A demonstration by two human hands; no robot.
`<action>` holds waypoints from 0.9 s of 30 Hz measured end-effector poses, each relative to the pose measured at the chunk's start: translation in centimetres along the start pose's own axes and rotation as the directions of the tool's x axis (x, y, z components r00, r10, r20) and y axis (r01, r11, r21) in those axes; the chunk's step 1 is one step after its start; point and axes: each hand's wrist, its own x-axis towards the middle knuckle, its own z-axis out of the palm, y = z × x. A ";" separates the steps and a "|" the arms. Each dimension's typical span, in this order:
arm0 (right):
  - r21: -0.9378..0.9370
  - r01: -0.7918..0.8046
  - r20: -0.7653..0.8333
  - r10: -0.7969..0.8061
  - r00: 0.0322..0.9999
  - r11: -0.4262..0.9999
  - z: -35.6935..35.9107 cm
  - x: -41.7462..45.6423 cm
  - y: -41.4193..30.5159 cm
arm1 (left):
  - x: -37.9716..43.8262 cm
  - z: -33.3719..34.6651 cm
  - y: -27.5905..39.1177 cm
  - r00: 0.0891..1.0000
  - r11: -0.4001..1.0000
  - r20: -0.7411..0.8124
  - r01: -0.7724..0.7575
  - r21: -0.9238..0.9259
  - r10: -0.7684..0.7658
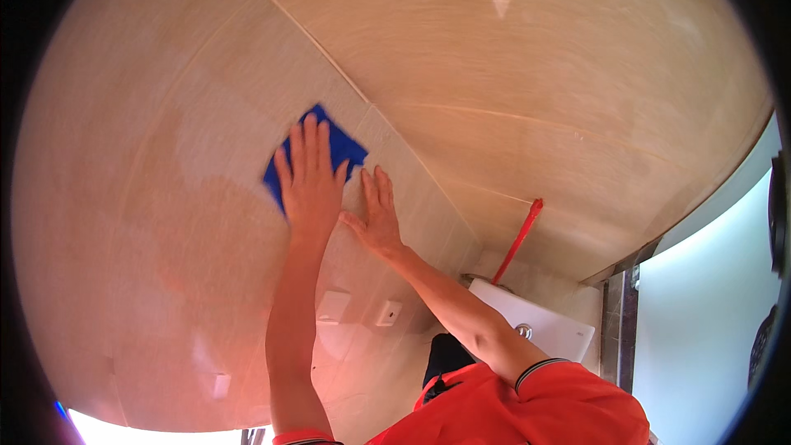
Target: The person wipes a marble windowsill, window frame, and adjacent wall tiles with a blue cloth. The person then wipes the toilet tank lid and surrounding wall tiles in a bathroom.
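My left hand (314,191) lies spread over a blue cloth (337,142) and holds it flat against the beige tiled wall (204,228). The cloth's corners stick out past the fingers on both sides. Just to the right, and lower, my right hand (378,216) rests against the same wall with its thumb apart and nothing in it. Its fingertips are close to the cloth's lower right edge. Near both hands, a corner seam runs down to the right between this wall and a second tiled wall (525,74).
Below right stands a white toilet cistern (544,318) with a round flush button (524,330). A red handle (519,241) leans in the corner behind it. Two white wall plates (334,307) (389,313) sit low on the wall. A dark frame (621,321) borders a pale bright panel (698,321).
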 end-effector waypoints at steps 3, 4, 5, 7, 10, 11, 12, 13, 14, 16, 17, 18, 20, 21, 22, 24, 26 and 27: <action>0.038 -0.012 0.024 0.011 1.000 0.999 -0.1 -0.1 0.7 | -6.0 -2.5 -1.5 0.998 0.997 0.060 0.013 0.076 -0.017; 0.044 0.007 0.021 -0.008 1.000 0.999 -0.1 -0.2 1.0 | -8.2 -2.7 -1.9 0.998 0.995 0.059 0.004 0.095 -0.009; 0.043 0.024 0.018 -0.025 1.000 0.999 -0.1 -0.3 1.5 | -9.3 -2.5 -2.0 0.998 0.994 0.057 -0.003 0.108 -0.003; 0.054 0.032 0.019 -0.033 0.999 0.998 -0.1 -0.5 1.9 | -9.6 -2.5 -2.0 0.996 0.987 0.088 -0.004 0.160 -0.010; 0.026 0.034 -0.034 -0.033 0.999 0.999 0.5 -1.2 2.5 | -8.2 -1.3 -1.0 0.995 0.984 0.099 0.006 0.179 -0.024; 0.008 0.033 -0.060 -0.032 0.998 0.999 0.8 -1.3 2.7 | -6.9 -0.5 -0.3 0.995 0.984 0.096 0.012 0.176 -0.030; 0.011 0.017 -0.086 -0.016 0.996 1.000 0.9 -1.4 2.8 | -5.7 0.2 0.6 0.993 0.979 0.113 -0.003 0.205 -0.020; 0.012 0.003 -0.111 -0.001 0.994 1.000 1.0 -1.6 2.8 | -4.7 0.7 1.3 0.994 0.984 0.109 -0.008 0.179 -0.012; 0.013 -0.012 -0.137 0.014 0.990 1.000 0.9 -1.7 2.8 | -3.8 1.1 2.0 0.994 0.988 0.105 -0.014 0.152 -0.002; 0.041 -0.087 -0.109 0.091 0.990 0.995 0.7 -1.7 3.3 | -1.8 2.5 3.3 0.997 0.992 0.080 -0.027 0.122 0.017; 0.055 -0.124 -0.095 0.129 0.987 0.991 0.6 -1.7 3.5 | -0.9 3.1 4.0 0.994 0.991 0.107 -0.047 0.123 0.034; 0.043 -0.138 -0.086 0.141 0.986 0.989 0.3 -1.7 4.0 | 0.1 3.9 5.0 0.990 0.991 0.132 -0.067 0.116 0.051; 0.042 -0.155 -0.047 0.157 0.987 0.987 0.5 -1.6 3.9 | 1.8 4.9 6.3 0.980 0.984 0.185 -0.104 0.146 0.076; 0.037 -0.143 -0.045 0.144 0.989 0.989 0.7 -1.7 3.7 | 2.5 5.3 6.9 0.973 0.978 0.217 -0.121 0.167 0.083; 0.030 -0.131 -0.040 0.132 0.990 0.991 0.7 -1.9 3.6 | 3.0 5.7 7.6 0.964 0.973 0.252 -0.136 0.186 0.087; 0.031 -0.080 -0.026 0.081 0.996 0.996 0.7 -2.0 3.8 | 3.3 5.9 8.3 0.966 0.973 0.252 -0.113 0.202 0.060; 0.055 -0.012 -0.024 0.013 1.000 0.998 0.8 -1.7 5.2 | 3.3 5.3 8.1 0.970 0.974 0.235 -0.114 0.197 0.066; 0.039 -0.026 -0.025 0.027 0.999 0.999 1.0 -1.6 5.7 | 3.0 5.1 7.8 0.969 0.975 0.235 -0.125 0.183 0.080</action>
